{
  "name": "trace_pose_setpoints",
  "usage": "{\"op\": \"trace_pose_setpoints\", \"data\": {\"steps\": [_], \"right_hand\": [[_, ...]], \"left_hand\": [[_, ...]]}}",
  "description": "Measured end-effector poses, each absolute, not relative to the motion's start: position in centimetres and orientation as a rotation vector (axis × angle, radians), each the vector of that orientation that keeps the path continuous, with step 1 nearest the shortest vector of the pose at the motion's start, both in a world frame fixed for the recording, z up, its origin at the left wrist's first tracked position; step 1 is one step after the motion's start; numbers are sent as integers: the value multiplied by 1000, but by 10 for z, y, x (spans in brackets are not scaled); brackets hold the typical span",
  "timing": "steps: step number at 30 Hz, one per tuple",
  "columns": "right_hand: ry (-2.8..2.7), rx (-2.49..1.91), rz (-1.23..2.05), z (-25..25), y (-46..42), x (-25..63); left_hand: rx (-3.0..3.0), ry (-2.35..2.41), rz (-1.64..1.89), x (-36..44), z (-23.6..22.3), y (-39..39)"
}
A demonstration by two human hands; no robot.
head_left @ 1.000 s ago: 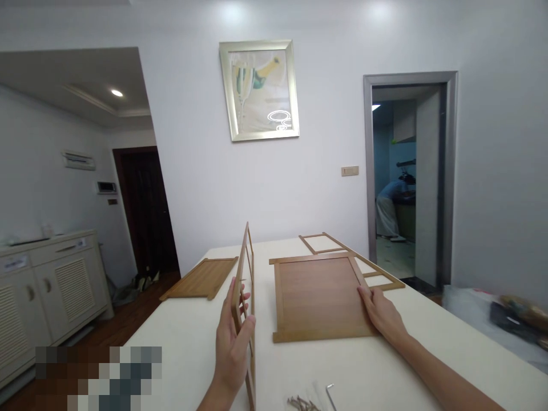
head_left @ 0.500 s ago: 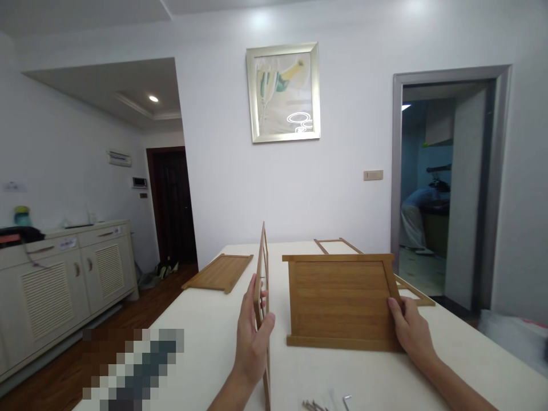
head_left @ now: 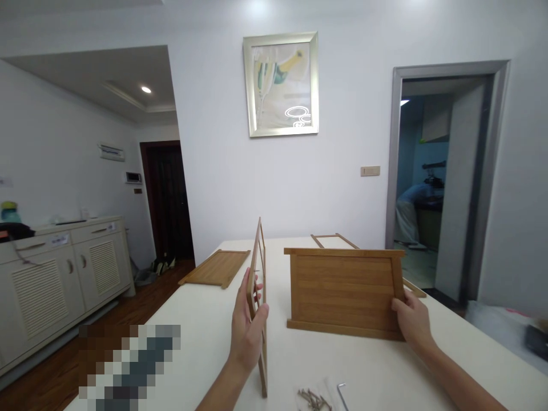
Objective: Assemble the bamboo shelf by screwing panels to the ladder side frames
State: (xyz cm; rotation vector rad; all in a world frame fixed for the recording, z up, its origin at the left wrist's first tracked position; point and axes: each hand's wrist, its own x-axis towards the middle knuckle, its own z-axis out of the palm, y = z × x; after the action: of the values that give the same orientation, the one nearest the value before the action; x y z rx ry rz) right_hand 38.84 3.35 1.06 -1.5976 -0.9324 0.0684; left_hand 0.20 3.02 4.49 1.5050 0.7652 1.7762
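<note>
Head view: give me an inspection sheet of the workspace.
Surface: white table; pixelated patch lower left, unreadable.
Job's things: open frame upright, wooden panel tilted up; second panel flat at left; another frame partly hidden behind the held panel.
Clutter: screws and hex key near the front.
Hands: left hand grips the open frame; right hand grips the wooden panel's right side.
Cables: thin cord or strap against the cabinet.
Surroundings: person bent over beyond the doorway.
</note>
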Motion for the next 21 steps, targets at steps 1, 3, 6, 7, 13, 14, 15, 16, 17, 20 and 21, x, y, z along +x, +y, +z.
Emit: {"op": "trace_pose_setpoints", "data": {"steps": [1, 3, 6, 7, 13, 14, 15, 16, 17, 20, 21], "right_hand": [[-939, -1613, 79, 13, 32, 388], [-949, -1624, 96, 19, 29, 386], [-978, -1606, 126, 24, 27, 385], [-987, -1599, 137, 25, 27, 386], [-964, -1551, 164, 24, 28, 388], [-958, -1544, 172, 24, 28, 389], [-952, -1536, 182, 24, 28, 388], [-948, -1526, 193, 24, 28, 388], [-940, -1515, 201, 24, 27, 387], [-925, -1482, 233, 24, 27, 385], [-925, -1474, 244, 25, 27, 384]], "left_hand": [[1506, 766, 1775, 2, 45, 30], [1509, 768, 1773, 2, 46, 29], [1518, 773, 1767, 1, 47, 28], [1521, 775, 1763, 1, 47, 28], [1530, 782, 1737, -2, 44, 32], [1534, 784, 1732, -2, 43, 32], [1542, 788, 1726, -3, 43, 33], [1550, 794, 1719, -3, 43, 33], [1557, 800, 1715, -4, 44, 33], [1572, 809, 1715, -4, 45, 33], [1569, 810, 1727, -3, 45, 32]]}}
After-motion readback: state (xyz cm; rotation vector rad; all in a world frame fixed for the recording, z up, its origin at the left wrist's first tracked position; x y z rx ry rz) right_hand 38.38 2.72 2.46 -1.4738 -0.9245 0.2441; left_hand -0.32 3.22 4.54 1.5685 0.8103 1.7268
